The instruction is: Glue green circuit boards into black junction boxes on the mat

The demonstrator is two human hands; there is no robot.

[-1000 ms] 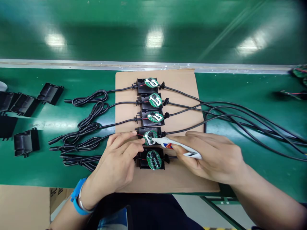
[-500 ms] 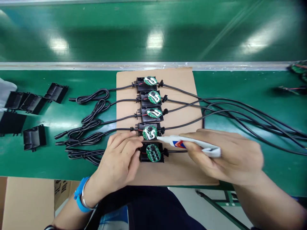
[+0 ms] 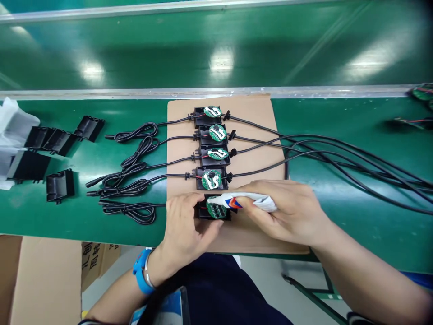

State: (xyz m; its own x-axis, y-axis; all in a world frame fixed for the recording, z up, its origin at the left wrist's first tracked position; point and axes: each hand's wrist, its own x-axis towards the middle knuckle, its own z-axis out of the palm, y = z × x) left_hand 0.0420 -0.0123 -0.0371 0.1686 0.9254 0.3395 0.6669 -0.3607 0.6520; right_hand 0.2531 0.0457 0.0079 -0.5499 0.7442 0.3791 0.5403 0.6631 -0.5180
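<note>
My right hand (image 3: 287, 210) grips a squeeze tube (image 3: 248, 201), white with a blue and red mark. Its nozzle points left, at the upper edge of the nearest round green circuit board (image 3: 216, 208). That board rests on a black plastic case (image 3: 224, 217), and I see no white paste on it. My left hand (image 3: 186, 223) holds this case from the left, fingers at its upper corner and thumb along its near edge. Farther up the column, several like cases carry boards with white paste squiggles, such as the board (image 3: 211, 179) just beyond.
A cardboard sheet (image 3: 182, 106) lies under the cases on the green table (image 3: 355, 243). Coiled black cables (image 3: 135, 212) lie left, and long cables (image 3: 338, 155) run right. Loose black cases (image 3: 60, 186) and white wrapping (image 3: 16, 124) are at far left. A cardboard box (image 3: 47, 280) stands below.
The tube's nozzle has moved from the second-nearest board toward me to the nearest one. My left hand has shifted right and down, its thumb now at the nearest case's near edge.
</note>
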